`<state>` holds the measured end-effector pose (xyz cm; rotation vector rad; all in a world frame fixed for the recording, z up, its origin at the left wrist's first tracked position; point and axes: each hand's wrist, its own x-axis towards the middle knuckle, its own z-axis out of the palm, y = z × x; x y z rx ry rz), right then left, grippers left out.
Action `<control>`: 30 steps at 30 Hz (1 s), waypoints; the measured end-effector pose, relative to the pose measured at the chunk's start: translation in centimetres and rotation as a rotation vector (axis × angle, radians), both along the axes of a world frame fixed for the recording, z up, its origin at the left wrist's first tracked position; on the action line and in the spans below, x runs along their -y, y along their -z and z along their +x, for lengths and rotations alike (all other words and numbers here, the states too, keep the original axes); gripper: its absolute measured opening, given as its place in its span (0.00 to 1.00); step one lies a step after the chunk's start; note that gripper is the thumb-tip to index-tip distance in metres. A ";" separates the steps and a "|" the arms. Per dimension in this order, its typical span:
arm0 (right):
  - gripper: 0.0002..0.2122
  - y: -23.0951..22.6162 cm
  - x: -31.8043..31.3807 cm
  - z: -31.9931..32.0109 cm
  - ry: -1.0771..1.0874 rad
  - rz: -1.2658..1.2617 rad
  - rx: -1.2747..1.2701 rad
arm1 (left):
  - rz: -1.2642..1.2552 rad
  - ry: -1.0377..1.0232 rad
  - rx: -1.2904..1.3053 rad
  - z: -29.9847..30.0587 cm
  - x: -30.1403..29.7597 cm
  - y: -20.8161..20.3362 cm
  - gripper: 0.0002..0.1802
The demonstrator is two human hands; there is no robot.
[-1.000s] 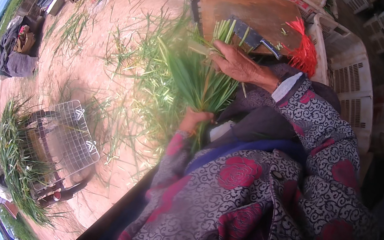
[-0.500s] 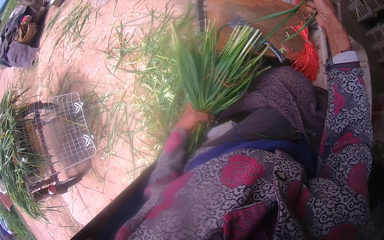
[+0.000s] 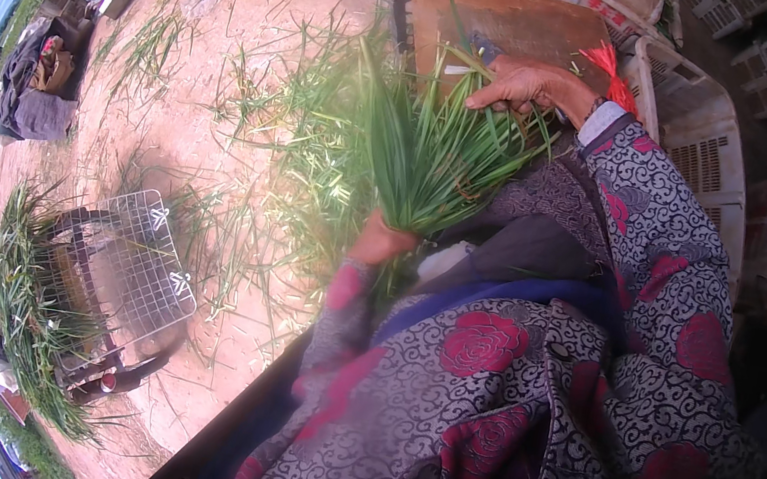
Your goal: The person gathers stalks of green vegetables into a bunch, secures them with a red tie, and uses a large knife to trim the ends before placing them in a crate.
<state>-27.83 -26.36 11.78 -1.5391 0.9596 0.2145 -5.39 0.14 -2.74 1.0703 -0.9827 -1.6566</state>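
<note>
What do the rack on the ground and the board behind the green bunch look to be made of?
The rack looks like bare metal wire: a thin, pale, see-through grid. The board looks like wood: flat, matt, reddish brown. Its grain is too blurred to confirm.

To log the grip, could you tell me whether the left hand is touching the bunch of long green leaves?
Touching: the head view shows the left hand closed around the bunch of long green leaves at its base.

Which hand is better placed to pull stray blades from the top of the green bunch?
Right. The right hand rests on the leaf tips of the green bunch, while the left hand is clamped round its base, holding it upright.
</note>
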 end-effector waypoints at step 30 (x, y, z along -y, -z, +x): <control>0.15 2.1 3.1 -0.2 0.607 -0.042 0.358 | -0.062 -0.010 0.265 3.0 0.9 10.4 0.18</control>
